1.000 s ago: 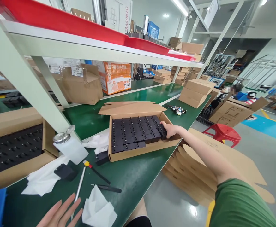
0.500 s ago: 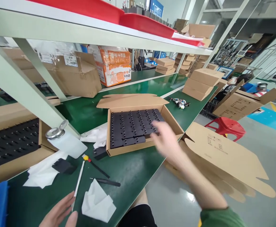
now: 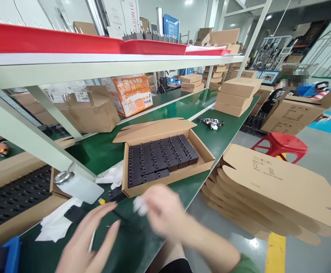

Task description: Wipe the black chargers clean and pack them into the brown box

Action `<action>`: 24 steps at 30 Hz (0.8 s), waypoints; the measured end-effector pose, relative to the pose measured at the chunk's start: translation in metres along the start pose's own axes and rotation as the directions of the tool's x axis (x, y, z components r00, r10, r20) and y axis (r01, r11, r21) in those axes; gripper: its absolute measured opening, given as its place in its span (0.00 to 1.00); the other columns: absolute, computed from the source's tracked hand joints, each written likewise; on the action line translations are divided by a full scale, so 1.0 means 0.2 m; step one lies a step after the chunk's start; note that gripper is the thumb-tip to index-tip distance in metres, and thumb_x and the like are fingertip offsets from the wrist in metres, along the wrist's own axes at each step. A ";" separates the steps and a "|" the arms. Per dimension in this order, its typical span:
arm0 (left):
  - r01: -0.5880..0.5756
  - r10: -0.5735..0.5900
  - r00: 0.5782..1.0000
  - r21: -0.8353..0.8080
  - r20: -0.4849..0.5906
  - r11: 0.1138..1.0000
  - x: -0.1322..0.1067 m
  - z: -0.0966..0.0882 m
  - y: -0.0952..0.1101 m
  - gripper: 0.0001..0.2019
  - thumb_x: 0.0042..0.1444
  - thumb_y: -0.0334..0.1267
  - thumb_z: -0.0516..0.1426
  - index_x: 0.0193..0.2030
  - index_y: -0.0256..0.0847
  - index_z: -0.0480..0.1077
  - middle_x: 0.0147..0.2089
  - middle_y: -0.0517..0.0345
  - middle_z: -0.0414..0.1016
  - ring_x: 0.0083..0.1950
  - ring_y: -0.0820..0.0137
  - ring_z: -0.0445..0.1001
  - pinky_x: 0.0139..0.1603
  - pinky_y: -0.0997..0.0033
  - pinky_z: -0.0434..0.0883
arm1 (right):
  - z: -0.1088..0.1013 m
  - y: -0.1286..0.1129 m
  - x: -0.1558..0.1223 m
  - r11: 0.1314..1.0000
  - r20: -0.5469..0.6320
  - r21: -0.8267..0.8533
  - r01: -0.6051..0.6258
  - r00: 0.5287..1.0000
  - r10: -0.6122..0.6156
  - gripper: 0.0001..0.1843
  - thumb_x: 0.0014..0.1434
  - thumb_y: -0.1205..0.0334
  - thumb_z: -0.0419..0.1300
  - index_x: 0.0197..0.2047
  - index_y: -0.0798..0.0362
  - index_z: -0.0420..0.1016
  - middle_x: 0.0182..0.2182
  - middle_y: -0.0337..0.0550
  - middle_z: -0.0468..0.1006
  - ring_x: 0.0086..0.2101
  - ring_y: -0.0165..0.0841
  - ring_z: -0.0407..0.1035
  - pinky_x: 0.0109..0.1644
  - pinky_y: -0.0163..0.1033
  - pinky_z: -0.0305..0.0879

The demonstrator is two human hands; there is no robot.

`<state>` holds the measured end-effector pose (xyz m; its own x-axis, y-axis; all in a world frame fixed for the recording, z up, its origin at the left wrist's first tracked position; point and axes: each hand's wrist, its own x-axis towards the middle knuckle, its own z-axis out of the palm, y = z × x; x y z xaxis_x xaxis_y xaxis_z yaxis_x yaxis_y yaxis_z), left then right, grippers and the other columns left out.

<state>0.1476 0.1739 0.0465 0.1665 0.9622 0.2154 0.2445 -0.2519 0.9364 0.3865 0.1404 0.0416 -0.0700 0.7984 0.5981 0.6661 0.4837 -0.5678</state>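
My right hand [image 3: 165, 212], blurred by motion, is pinched on a white wipe [image 3: 140, 206] in front of the cardboard box. My left hand [image 3: 88, 242] is open above the green bench, thumb and fingers apart. Between them part of a thin white rod [image 3: 92, 241] shows; the rest is hidden. Under the hands lie a dark tool, mostly covered, and a cable with a yellow plug [image 3: 102, 201]. The open cardboard box [image 3: 147, 192] holds rows of black blocks [image 3: 156, 155], with a gap along its front right side.
A white pump bottle [image 3: 78, 185] stands by the shelf post. Left of it, another box [image 3: 26, 216] holds black blocks. A black block [image 3: 74, 213] rests on white paper [image 3: 54, 223]. Flattened cartons [image 3: 279, 185] and a red stool [image 3: 280, 146] are right of the bench.
My right hand has come back from the box toward the left, and now has the white wipe that lay on the bench. My left hand has risen and moved right.
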 end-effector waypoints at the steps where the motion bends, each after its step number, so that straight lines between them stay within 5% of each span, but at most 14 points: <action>1: -0.201 0.169 0.977 0.290 0.133 0.936 0.07 0.13 0.07 0.18 0.52 0.52 0.62 0.47 0.48 0.77 0.54 0.53 0.75 0.55 0.47 0.73 0.47 0.55 0.79 | -0.16 0.11 0.05 0.981 -0.116 -0.090 -0.172 0.980 0.161 0.15 0.63 0.66 0.48 0.37 0.48 0.77 0.38 0.40 0.81 0.39 0.32 0.75 0.46 0.39 0.74; 2: -0.370 0.270 0.923 0.444 0.272 0.816 0.15 0.26 0.12 0.16 0.60 0.52 0.54 0.47 0.48 0.76 0.54 0.52 0.75 0.55 0.50 0.74 0.52 0.52 0.76 | -0.30 0.23 0.10 0.946 -0.191 -0.147 -0.288 0.947 0.258 0.18 0.66 0.66 0.45 0.41 0.50 0.77 0.41 0.45 0.80 0.41 0.34 0.75 0.47 0.42 0.73; 5: -0.567 0.302 0.795 0.467 0.525 0.679 0.43 0.65 0.20 0.15 0.63 0.45 0.54 0.52 0.44 0.73 0.59 0.50 0.72 0.62 0.55 0.68 0.64 0.52 0.66 | -0.54 0.59 0.25 0.860 -0.221 -0.275 -0.429 0.899 0.378 0.16 0.69 0.61 0.47 0.45 0.56 0.75 0.44 0.53 0.78 0.42 0.38 0.74 0.49 0.48 0.72; 10: -0.693 0.265 0.682 0.488 0.681 0.530 0.77 1.13 0.16 0.23 0.58 0.49 0.62 0.56 0.39 0.70 0.62 0.46 0.68 0.65 0.54 0.64 0.66 0.44 0.60 | -0.50 0.89 0.35 0.811 0.062 -0.493 -0.314 0.918 0.393 0.14 0.66 0.55 0.59 0.49 0.56 0.73 0.47 0.46 0.76 0.45 0.35 0.72 0.51 0.48 0.72; 16: -0.703 0.199 0.683 0.558 0.703 0.441 0.84 1.25 0.07 0.18 0.63 0.47 0.58 0.54 0.39 0.70 0.59 0.48 0.69 0.61 0.57 0.68 0.63 0.44 0.65 | -0.47 0.90 0.29 0.738 0.335 -0.672 -0.068 0.860 0.384 0.14 0.66 0.55 0.59 0.50 0.55 0.73 0.49 0.47 0.74 0.48 0.37 0.71 0.53 0.50 0.71; 24: -0.690 0.160 0.696 0.591 0.700 0.418 0.84 1.26 0.06 0.17 0.63 0.48 0.58 0.52 0.39 0.71 0.59 0.49 0.70 0.61 0.58 0.68 0.63 0.45 0.64 | -0.45 0.89 0.32 0.647 0.345 -0.761 -0.044 0.818 0.461 0.14 0.66 0.56 0.59 0.50 0.55 0.73 0.51 0.48 0.74 0.50 0.38 0.70 0.55 0.51 0.69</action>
<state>0.4191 0.3073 0.0247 0.8238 0.5571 0.1051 0.5516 -0.8304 0.0785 0.5666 0.2447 0.0298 -0.0063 0.9994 0.0327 0.9993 0.0051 0.0370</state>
